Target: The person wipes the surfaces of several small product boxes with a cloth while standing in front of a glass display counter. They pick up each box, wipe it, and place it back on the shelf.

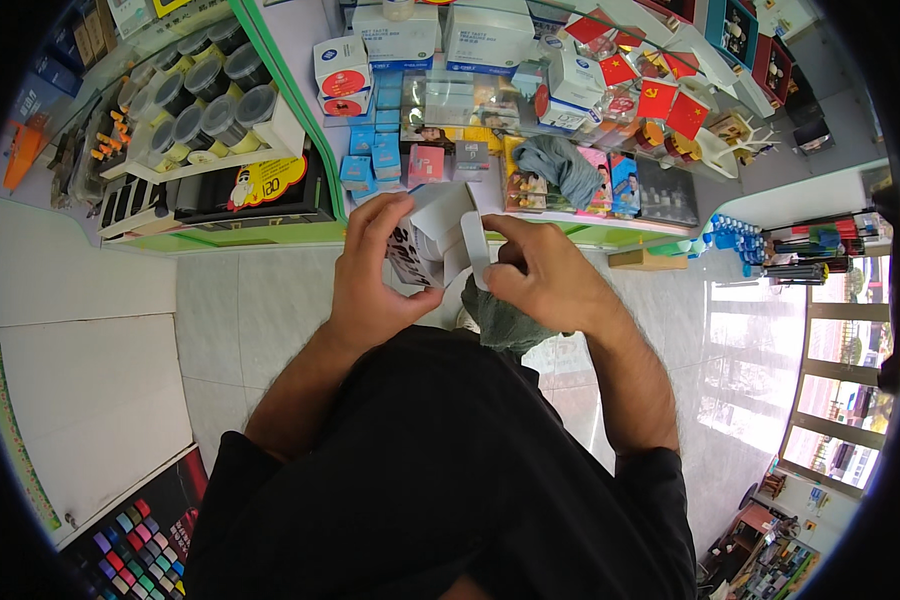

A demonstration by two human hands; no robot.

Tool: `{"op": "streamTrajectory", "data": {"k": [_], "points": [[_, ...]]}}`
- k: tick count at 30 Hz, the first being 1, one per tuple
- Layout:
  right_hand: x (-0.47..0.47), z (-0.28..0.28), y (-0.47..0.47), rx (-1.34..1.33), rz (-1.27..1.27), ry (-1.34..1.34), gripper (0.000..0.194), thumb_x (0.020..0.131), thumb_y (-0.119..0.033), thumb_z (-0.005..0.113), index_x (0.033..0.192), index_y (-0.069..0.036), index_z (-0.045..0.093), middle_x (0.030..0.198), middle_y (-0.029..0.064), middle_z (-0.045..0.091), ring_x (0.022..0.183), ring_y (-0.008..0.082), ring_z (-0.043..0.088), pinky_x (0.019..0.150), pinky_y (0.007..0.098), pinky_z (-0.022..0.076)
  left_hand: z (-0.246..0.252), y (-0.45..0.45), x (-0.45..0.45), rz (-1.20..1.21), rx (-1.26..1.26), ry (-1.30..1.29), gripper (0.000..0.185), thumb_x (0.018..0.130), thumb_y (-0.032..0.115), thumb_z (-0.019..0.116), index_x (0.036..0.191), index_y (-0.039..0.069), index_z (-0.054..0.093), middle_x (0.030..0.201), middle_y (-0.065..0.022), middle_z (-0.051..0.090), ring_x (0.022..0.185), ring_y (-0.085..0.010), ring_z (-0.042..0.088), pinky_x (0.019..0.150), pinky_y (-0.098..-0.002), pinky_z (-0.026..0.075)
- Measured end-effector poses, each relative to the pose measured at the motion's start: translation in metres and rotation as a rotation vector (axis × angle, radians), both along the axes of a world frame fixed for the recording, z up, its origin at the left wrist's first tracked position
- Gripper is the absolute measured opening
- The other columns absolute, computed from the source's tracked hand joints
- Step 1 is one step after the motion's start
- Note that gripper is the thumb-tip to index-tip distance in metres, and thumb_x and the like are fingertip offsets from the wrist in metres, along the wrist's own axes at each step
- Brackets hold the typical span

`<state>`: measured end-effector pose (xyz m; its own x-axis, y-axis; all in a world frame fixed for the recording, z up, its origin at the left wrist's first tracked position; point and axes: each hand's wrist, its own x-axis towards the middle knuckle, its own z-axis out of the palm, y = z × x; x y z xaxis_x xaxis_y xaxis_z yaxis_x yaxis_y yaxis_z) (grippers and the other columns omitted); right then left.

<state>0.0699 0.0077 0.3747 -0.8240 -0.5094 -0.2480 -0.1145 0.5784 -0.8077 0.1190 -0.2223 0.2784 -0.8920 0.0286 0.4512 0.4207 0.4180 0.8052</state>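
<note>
Between my hands is a small white cardboard box (441,225), its end open towards me and something white inside. My left hand (375,277) grips the box by its left side, which bears dark handwriting. The fingers of my right hand (529,266) pinch the raised end flap (475,251). A grey-green cloth (506,322) hangs below my right hand; how it is held is hidden. Just beyond the hands, small blue boxes (386,157), a pink box (425,163) and a grey box (471,156) stand on a display shelf.
A blue-grey cloth (559,166) lies over packets at the shelf's front. White boxes (396,37) and small red flags (656,99) stand behind. Lidded jars (204,120) fill a white tray at left. A cardboard box (647,259) and bottle packs (736,238) are at right.
</note>
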Motion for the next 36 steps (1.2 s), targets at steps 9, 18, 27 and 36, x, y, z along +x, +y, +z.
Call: {"op": "streamTrajectory", "data": {"k": [9,18,27,36], "points": [[0.001,0.007,-0.01,-0.012,-0.085,-0.007,0.068,0.078,-0.035,0.073,0.125,0.014,0.062,0.074,0.0207,0.069,0.065,0.0303,0.067,0.065,0.0407,0.0538,0.002,-0.004,-0.004,-0.071,0.138,-0.053,0.103,0.065,-0.002,0.091,0.153,0.005,0.039,0.151,-0.0149,0.038,0.137,-0.0277,0.051,0.105,-0.0411,0.056],[0.012,-0.001,-0.037,0.164,-0.16,0.369,0.077,0.075,-0.034,0.086,0.133,0.007,0.056,0.068,0.0172,0.065,0.061,0.0297,0.067,0.059,0.0388,0.0503,0.0,-0.003,-0.008,0.027,0.039,0.112,0.098,0.062,0.006,0.091,0.149,0.008,0.045,0.148,-0.0187,0.048,0.132,-0.036,0.055,0.098,-0.0426,0.056],[0.013,-0.015,-0.035,0.246,-0.182,0.379,0.081,0.075,-0.044,0.089,0.133,0.0,0.053,0.07,0.0153,0.068,0.063,0.0326,0.069,0.06,0.0419,0.0522,0.002,0.0,-0.004,-0.151,0.297,0.001,0.087,0.081,0.009,0.081,0.156,0.004,0.036,0.16,-0.0216,0.035,0.143,-0.0356,0.046,0.111,-0.0409,0.045],[0.03,-0.042,-0.037,0.423,-0.154,0.383,0.103,0.076,-0.064,0.082,0.148,-0.003,0.043,0.08,0.0181,0.074,0.071,0.0388,0.074,0.064,0.0479,0.0587,-0.033,0.024,-0.003,0.14,0.593,-0.258,0.052,0.104,0.008,0.057,0.153,-0.002,0.042,0.152,-0.0174,0.048,0.129,-0.0212,0.056,0.104,-0.0327,0.049]]}}
